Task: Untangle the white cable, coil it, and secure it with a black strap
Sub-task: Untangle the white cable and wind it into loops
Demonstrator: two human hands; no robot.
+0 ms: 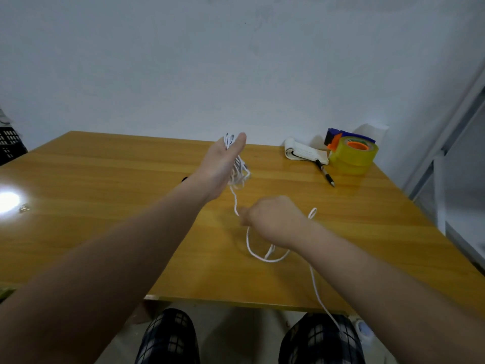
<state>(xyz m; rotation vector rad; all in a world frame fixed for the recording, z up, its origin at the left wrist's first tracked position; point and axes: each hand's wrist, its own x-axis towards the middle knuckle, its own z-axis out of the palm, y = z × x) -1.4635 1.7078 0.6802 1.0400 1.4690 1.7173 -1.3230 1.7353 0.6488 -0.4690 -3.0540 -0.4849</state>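
My left hand is raised over the middle of the wooden table, with several loops of the white cable wound round it; its thumb points up and the fingers are hidden behind the palm. From the loops one strand drops to my right hand, which pinches it just above the table. Past that hand the cable makes a loose loop on the tabletop and trails off the front edge toward my right knee. A small black thing, possibly the strap, peeks out behind my left wrist.
At the back right of the table lie a yellow tape roll in a dispenser, a small notebook and a pen. A small metal piece lies at the left. The wall stands close behind.
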